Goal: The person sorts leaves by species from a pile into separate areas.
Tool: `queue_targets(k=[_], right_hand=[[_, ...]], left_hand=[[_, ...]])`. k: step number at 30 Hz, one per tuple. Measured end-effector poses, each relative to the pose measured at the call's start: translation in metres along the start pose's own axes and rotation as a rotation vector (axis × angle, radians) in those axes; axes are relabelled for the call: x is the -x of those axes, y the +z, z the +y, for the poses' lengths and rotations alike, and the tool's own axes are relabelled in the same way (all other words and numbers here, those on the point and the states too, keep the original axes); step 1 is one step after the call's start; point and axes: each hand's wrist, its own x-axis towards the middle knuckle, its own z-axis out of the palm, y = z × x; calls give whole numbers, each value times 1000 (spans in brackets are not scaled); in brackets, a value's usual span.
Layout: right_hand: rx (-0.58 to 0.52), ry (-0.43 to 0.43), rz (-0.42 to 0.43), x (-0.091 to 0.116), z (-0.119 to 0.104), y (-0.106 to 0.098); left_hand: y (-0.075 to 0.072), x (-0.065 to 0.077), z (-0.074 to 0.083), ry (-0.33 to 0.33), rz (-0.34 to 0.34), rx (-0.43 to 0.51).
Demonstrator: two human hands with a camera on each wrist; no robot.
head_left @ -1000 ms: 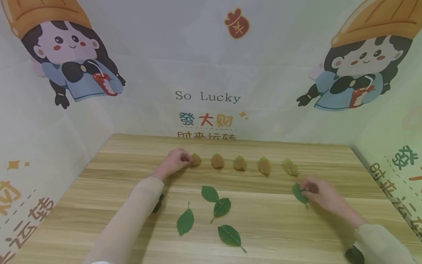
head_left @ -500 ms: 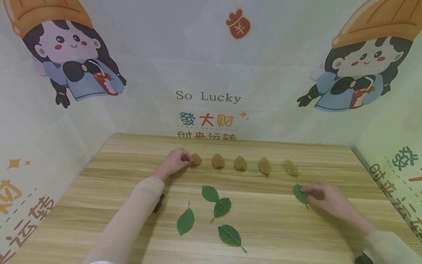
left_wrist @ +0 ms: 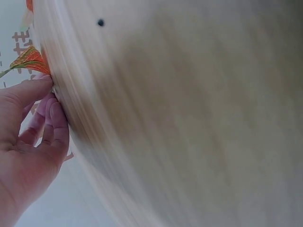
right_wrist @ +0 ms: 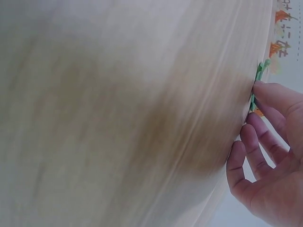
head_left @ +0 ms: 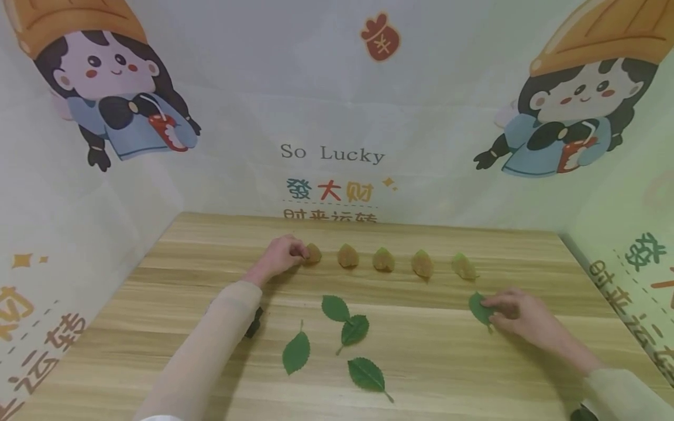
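Observation:
In the head view, several orange-brown leaves with greenish tips form a row across the back of the wooden table (head_left: 411, 351). My left hand (head_left: 281, 255) pinches the edge of the leftmost orange-brown leaf (head_left: 313, 254); in the left wrist view this leaf (left_wrist: 29, 60) stands up beside the thumb, its orange part veined. At the right, my right hand (head_left: 526, 318) touches a green leaf (head_left: 479, 307) lying on the table, thumb and index finger apart on it. The right wrist view shows that green leaf (right_wrist: 258, 75) edge-on at the thumb tip, the other fingers loosely bent against the table.
Several loose green leaves lie in the middle: one at the left (head_left: 296, 353), two touching at the stem (head_left: 355, 330), and one nearest the front (head_left: 366, 375). A printed cloth backdrop (head_left: 237, 117) encloses the table's back and sides.
My right hand has shifted slightly right, its thumb and index finger spreading on the green leaf, which moves a little right. The left hand and the row stay in place.

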Motion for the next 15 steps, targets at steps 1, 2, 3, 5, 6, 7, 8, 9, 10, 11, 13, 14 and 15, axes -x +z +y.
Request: queue_targets(k=[1, 2, 3, 5, 6, 7, 8, 9, 10, 11, 13, 14, 15], right_hand=[[-3, -2, 1, 0, 0, 0], [-5, -2, 0, 0, -1, 0], [-8, -3, -3, 0, -1, 0], [-14, -6, -8, 0, -1, 0], [-17, -7, -12, 0, -1, 0], [-19, -8, -16, 0, -1, 0], [-20, -8, -19, 0, 0, 0], [-16, -9, -20, 0, 0, 0], [-17, -9, -23, -1, 0, 0], [-19, -8, -24, -1, 0, 0], [-26, -2, -27, -1, 0, 0], [-27, 1, -26, -1, 0, 0], [-29, 4, -26, -1, -1, -1]], left_hand=[[0, 0, 0, -2, 0, -2], [0, 0, 0, -5, -1, -3], [0, 0, 0, -13, -4, -3], [-1, 0, 0, -19, -9, -7], [-1, 0, 0, -23, -11, -8], [-2, 0, 0, -26, -13, -12], [-2, 0, 0, -27, -14, -13], [-2, 0, 1, -28, -15, -14], [-2, -1, 1, -30, -14, -14], [-2, -1, 1, -29, -13, -12], [-3, 0, 1, -25, -9, -4], [-3, 0, 2, -25, -7, 3], [-4, 1, 2, -24, -6, 10]])
